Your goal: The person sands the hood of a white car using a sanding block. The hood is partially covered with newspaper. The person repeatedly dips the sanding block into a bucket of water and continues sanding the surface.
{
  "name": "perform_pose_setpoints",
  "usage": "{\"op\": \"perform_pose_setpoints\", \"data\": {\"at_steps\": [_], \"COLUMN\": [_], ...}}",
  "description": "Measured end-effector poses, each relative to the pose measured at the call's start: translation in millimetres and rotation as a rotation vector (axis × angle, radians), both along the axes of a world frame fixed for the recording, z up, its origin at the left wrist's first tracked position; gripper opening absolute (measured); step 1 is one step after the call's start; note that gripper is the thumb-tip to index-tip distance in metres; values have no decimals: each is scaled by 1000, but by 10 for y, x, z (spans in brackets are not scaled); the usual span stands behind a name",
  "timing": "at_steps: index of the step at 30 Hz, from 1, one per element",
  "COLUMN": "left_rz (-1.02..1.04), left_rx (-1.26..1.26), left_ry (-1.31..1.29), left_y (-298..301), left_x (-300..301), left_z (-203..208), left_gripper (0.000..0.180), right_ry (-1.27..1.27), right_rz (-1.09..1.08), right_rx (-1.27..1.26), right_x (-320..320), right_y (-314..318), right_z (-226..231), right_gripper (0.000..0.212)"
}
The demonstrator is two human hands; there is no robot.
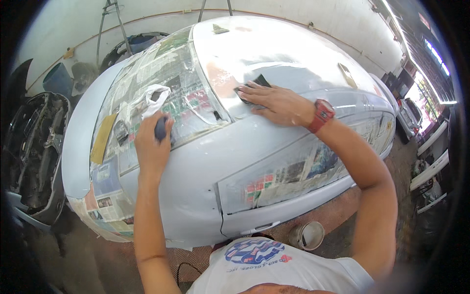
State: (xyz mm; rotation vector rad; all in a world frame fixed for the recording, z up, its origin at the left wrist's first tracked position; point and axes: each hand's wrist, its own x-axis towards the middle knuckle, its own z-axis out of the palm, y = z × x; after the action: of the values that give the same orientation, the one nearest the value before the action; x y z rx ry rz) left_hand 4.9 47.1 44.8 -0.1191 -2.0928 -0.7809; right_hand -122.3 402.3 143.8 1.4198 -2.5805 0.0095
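A pale grey-white car body point(196, 161) fills the middle, its windows masked with taped newspaper point(171, 73). On the roof my right hand point(281, 104) lies palm down, a red watch on the wrist. Under its fingers is a dark sheet of sandpaper point(262, 80), pressed against the wet-looking surface beside a brownish patch point(221, 78). Over the masked rear glass, my left hand point(151, 147) is closed round a small dark blue rounded thing point(161, 128), too blurred to name. A crumpled white cloth point(155, 97) touches or lies just beyond its fingers.
A yellowish flat strip point(103, 139) rests on the newspaper, another point(347, 75) on the far roof, near a small green scrap point(220, 29). A round can point(307, 236) stands on the floor. Black car parts point(41, 147) and a blue bin point(58, 81) are at left.
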Motion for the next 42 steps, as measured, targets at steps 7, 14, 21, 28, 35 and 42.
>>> {"op": "perform_pose_setpoints", "data": {"at_steps": [7, 14, 21, 28, 35, 42], "left_rz": [-85, -24, -120, -62, -88, -133], "left_rx": [100, 133, 144, 152, 173, 182], "left_ry": [125, 40, 70, 86, 39, 54], "left_y": [117, -109, 41, -50, -121, -34], "left_x": [-129, 56, -78, -13, 35, -10], "left_z": [-241, -258, -222, -241, -284, -238], "left_gripper": [22, 21, 21, 22, 22, 23], "right_ry": [57, -74, -10, -10, 117, 129], "right_rz": [-382, -101, -560, -289, -301, -523], "right_rx": [14, -11, 3, -197, 19, -26], "right_x": [-1171, -372, -1820, -1593, -1673, -2239], "right_y": [-64, -242, -242, -323, -411, -316], "right_z": [175, 72, 354, 147, 120, 308], "right_gripper": [51, 51, 50, 39, 43, 42]}}
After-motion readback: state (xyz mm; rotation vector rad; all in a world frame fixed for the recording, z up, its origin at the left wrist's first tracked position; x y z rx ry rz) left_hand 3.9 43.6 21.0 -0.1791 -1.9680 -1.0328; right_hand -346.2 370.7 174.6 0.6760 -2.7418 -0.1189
